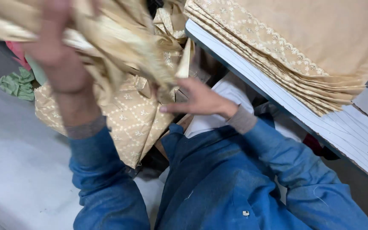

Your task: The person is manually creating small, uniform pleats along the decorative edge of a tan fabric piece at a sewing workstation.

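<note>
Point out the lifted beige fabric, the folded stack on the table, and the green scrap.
lifted beige fabric [120, 47], head view, on its gathered folds.
folded stack [320, 38], head view, on its plain top layer.
green scrap [17, 84], head view, on its crumpled middle.

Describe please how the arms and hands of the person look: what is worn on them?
Both arms are in blue sleeves of a work jacket, with a grey ribbed cuff at each wrist. The left hand is bare and blurred; the right hand is bare too. No gloves, rings or watch show.
</note>
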